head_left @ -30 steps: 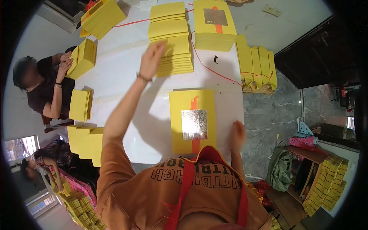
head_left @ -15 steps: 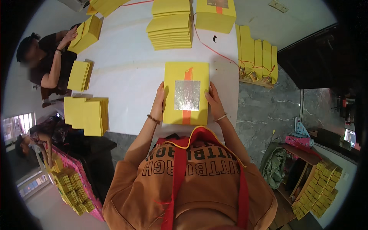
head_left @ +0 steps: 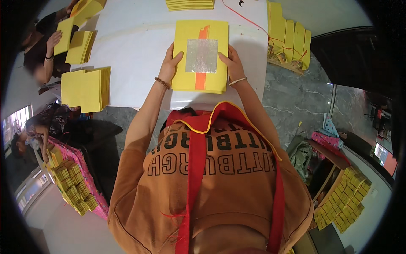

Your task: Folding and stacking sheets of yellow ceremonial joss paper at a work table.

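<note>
The yellow paper stack (head_left: 182, 80) was at twelve o'clock from you, near the close edge of the counter (head_left: 131, 51). It looked flat and neat, with a shiny silver square (head_left: 202, 56) facing up and an orange stripe (head_left: 201, 81) showing above and below it. Its long side ran from twelve to six o'clock, and the stripe's rough end pointed to twelve. Your grip held the stack: left hand (head_left: 170, 64) at nine o'clock, right hand (head_left: 235, 67) at three, thumbs on top.
</note>
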`<control>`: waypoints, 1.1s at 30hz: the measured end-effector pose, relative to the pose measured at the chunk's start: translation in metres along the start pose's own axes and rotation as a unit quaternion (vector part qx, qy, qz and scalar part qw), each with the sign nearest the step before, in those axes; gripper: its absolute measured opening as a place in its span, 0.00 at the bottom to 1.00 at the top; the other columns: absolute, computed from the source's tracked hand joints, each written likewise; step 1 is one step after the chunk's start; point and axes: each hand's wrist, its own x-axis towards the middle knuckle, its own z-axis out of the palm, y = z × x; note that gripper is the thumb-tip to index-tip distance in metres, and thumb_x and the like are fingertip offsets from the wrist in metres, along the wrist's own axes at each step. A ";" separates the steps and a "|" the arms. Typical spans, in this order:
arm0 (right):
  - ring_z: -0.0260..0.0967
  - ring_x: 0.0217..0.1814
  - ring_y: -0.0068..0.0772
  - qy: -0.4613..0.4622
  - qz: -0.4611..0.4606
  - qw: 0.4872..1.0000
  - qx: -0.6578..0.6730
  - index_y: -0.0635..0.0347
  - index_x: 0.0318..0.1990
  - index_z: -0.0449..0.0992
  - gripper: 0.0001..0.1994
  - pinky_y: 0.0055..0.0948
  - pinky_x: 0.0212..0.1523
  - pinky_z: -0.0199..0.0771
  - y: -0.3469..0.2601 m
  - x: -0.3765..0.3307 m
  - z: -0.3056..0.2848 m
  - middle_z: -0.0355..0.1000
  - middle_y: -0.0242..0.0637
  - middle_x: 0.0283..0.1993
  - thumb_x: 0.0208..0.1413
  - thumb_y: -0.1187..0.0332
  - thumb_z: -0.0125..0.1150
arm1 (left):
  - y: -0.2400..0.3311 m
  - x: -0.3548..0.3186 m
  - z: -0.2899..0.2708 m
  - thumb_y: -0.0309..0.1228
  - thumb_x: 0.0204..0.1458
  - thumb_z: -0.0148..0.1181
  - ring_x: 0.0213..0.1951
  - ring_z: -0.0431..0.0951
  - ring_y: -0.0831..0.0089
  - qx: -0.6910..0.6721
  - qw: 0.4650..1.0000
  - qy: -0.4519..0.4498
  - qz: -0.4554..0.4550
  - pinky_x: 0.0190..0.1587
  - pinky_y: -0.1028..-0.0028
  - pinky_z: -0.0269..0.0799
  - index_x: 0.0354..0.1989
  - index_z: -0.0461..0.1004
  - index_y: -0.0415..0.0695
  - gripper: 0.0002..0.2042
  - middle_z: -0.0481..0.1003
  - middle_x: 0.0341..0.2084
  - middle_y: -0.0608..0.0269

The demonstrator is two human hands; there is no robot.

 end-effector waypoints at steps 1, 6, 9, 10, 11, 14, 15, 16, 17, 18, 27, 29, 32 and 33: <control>0.61 0.54 0.30 0.022 0.002 1.000 0.014 0.66 0.57 0.55 0.26 0.27 0.53 0.63 0.009 0.001 -0.003 0.61 0.40 0.54 0.51 0.74 0.55 | -0.002 -0.001 -0.001 0.26 0.55 0.48 0.56 0.61 0.71 -0.010 1.000 -0.004 0.002 0.55 0.74 0.60 0.62 0.48 0.40 0.27 0.59 0.56 0.59; 0.62 0.53 0.31 0.051 0.006 0.995 0.088 0.66 0.56 0.56 0.26 0.29 0.51 0.65 0.018 -0.003 0.006 0.62 0.41 0.53 0.50 0.73 0.57 | 0.001 0.001 -0.010 0.28 0.54 0.50 0.58 0.59 0.70 0.037 0.999 -0.018 0.003 0.57 0.74 0.56 0.62 0.46 0.38 0.28 0.57 0.58 0.57; 0.62 0.53 0.32 0.066 -0.002 0.991 0.113 0.66 0.56 0.56 0.27 0.29 0.52 0.65 0.024 -0.002 0.007 0.62 0.41 0.53 0.49 0.72 0.58 | 0.007 0.002 -0.010 0.29 0.54 0.50 0.58 0.58 0.69 0.042 0.999 -0.032 0.004 0.57 0.73 0.55 0.62 0.45 0.38 0.29 0.57 0.58 0.56; 0.62 0.53 0.33 0.073 -0.002 0.991 0.110 0.65 0.57 0.56 0.27 0.30 0.53 0.63 0.025 -0.003 0.006 0.62 0.41 0.53 0.49 0.71 0.59 | 0.008 0.002 -0.008 0.30 0.54 0.51 0.58 0.57 0.69 0.068 0.997 -0.033 0.013 0.58 0.73 0.55 0.62 0.45 0.38 0.30 0.57 0.58 0.55; 0.62 0.53 0.33 0.078 0.000 0.991 0.111 0.65 0.57 0.56 0.27 0.30 0.53 0.63 0.024 -0.003 0.006 0.62 0.41 0.53 0.49 0.71 0.59 | 0.009 0.001 -0.009 0.30 0.54 0.51 0.58 0.57 0.69 0.095 0.995 -0.033 0.023 0.58 0.72 0.54 0.62 0.44 0.37 0.30 0.56 0.58 0.55; 0.61 0.55 0.38 0.138 -0.064 0.988 -0.014 0.63 0.56 0.58 0.27 0.35 0.57 0.59 0.015 -0.009 -0.002 0.60 0.43 0.56 0.49 0.69 0.60 | 0.004 -0.004 -0.021 0.29 0.50 0.54 0.56 0.61 0.63 0.215 0.973 0.039 0.077 0.56 0.68 0.56 0.59 0.54 0.38 0.27 0.60 0.55 0.53; 0.60 0.56 0.40 0.125 -0.207 0.943 -0.228 0.60 0.54 0.62 0.25 0.36 0.58 0.56 0.008 -0.016 -0.009 0.62 0.42 0.55 0.48 0.67 0.60 | 0.013 -0.009 -0.020 0.29 0.50 0.54 0.56 0.61 0.63 0.215 0.973 0.032 0.074 0.56 0.68 0.56 0.59 0.54 0.38 0.27 0.60 0.55 0.53; 0.58 0.58 0.42 0.104 -0.333 0.833 -0.429 0.57 0.52 0.65 0.23 0.37 0.59 0.53 0.004 -0.021 -0.013 0.63 0.41 0.55 0.48 0.66 0.60 | 0.026 -0.019 -0.024 0.31 0.48 0.56 0.53 0.62 0.61 0.407 0.880 -0.041 0.240 0.54 0.67 0.58 0.55 0.59 0.39 0.25 0.62 0.53 0.54; 0.58 0.58 0.42 0.110 -0.331 0.832 -0.431 0.57 0.52 0.65 0.23 0.37 0.59 0.53 -0.003 -0.029 -0.012 0.63 0.41 0.55 0.48 0.66 0.60 | 0.040 -0.031 -0.022 0.33 0.46 0.59 0.51 0.64 0.58 0.563 0.719 -0.111 0.393 0.51 0.66 0.60 0.51 0.65 0.40 0.23 0.65 0.50 0.54; 0.57 0.59 0.43 0.048 -0.345 0.808 -0.476 0.55 0.50 0.69 0.20 0.37 0.59 0.52 -0.009 -0.036 -0.010 0.65 0.39 0.53 0.48 0.64 0.60 | 0.047 -0.042 -0.018 0.33 0.46 0.59 0.51 0.64 0.58 0.561 0.720 -0.114 0.392 0.51 0.66 0.60 0.51 0.65 0.40 0.23 0.65 0.50 0.54; 0.54 0.62 0.42 -0.086 -0.258 0.836 -0.476 0.54 0.39 0.76 0.09 0.36 0.61 0.48 0.009 -0.055 -0.004 0.70 0.33 0.48 0.54 0.64 0.52 | 0.044 -0.057 -0.016 0.31 0.43 0.60 0.42 0.68 0.61 0.588 0.644 -0.282 0.400 0.43 0.68 0.65 0.41 0.72 0.42 0.15 0.70 0.39 0.58; 0.51 0.63 0.41 -0.095 -0.232 0.876 -0.411 0.58 0.37 0.76 0.10 0.36 0.62 0.47 0.012 -0.053 -0.007 0.70 0.33 0.49 0.56 0.65 0.49 | 0.045 -0.054 -0.014 0.30 0.44 0.59 0.39 0.70 0.62 0.562 0.670 -0.284 0.394 0.40 0.69 0.66 0.38 0.73 0.41 0.12 0.71 0.35 0.58; 0.49 0.64 0.39 -0.078 -0.216 0.903 -0.363 0.59 0.34 0.76 0.14 0.36 0.62 0.45 0.014 -0.052 -0.007 0.71 0.33 0.48 0.59 0.63 0.43 | 0.048 -0.053 -0.011 0.29 0.45 0.58 0.34 0.71 0.64 0.527 0.712 -0.273 0.375 0.36 0.71 0.68 0.32 0.74 0.40 0.08 0.72 0.29 0.59; 0.49 0.63 0.39 -0.080 -0.219 0.908 -0.349 0.59 0.33 0.76 0.16 0.35 0.62 0.45 0.015 -0.051 -0.007 0.71 0.34 0.48 0.60 0.62 0.40 | 0.049 -0.053 -0.011 0.29 0.47 0.56 0.31 0.71 0.65 0.517 0.730 -0.261 0.363 0.34 0.71 0.68 0.29 0.74 0.38 0.07 0.72 0.26 0.60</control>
